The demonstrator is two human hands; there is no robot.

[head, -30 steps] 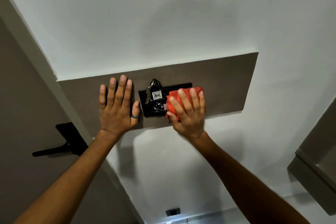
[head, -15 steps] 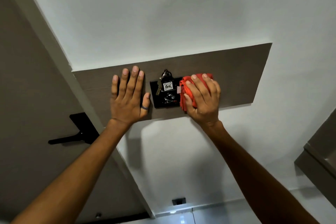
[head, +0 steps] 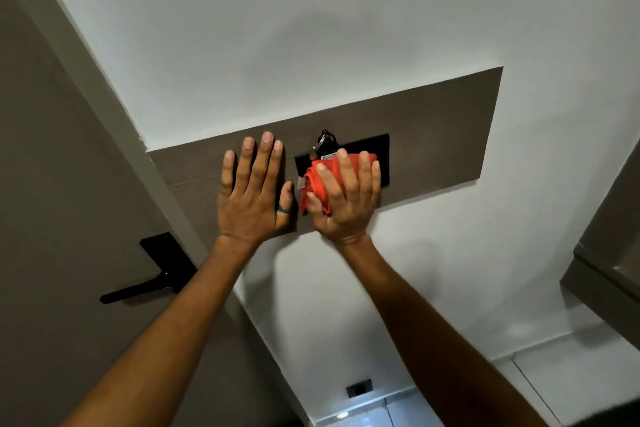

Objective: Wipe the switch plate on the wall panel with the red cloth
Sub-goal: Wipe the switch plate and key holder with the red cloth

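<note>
Now right hand [head: 346, 198] presses red cloth [head: 317, 184] on switch plate [head: 379, 156] w/ keys [head: 323, 142] above; left hand [head: 254, 198] flat, fingers spread, beside.

Switch plate [head: 379, 158] mostly hidden behind red cloth [head: 320, 180], right hand [head: 346, 199].

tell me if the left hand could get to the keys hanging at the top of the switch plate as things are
Probably yes. The left hand lies flat on the wall panel just beside the switch plate, and the keys hang uncovered above the red cloth under the right hand. Nothing sits between.
</note>
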